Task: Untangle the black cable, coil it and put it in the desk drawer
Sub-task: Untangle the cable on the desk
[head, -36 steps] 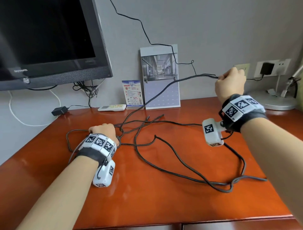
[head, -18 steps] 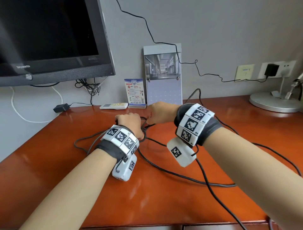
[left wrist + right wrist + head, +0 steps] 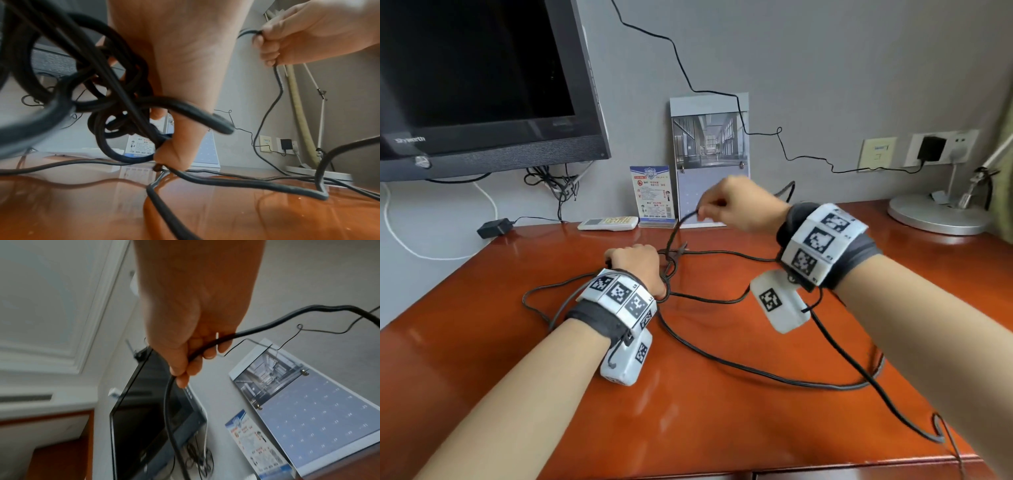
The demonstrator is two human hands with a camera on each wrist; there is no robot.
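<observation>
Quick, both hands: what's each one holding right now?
Left hand: gripping the tangled loops of the black cable on the desk.
Right hand: raised, pinching a strand of it.

Dark monitor, wall calendar, remote control, lamp base, black plugged-in charger

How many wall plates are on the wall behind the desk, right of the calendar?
2. A beige plate just right of the calendar, and a white socket plate further right holding a black adapter. More may sit beyond the right edge.
</observation>
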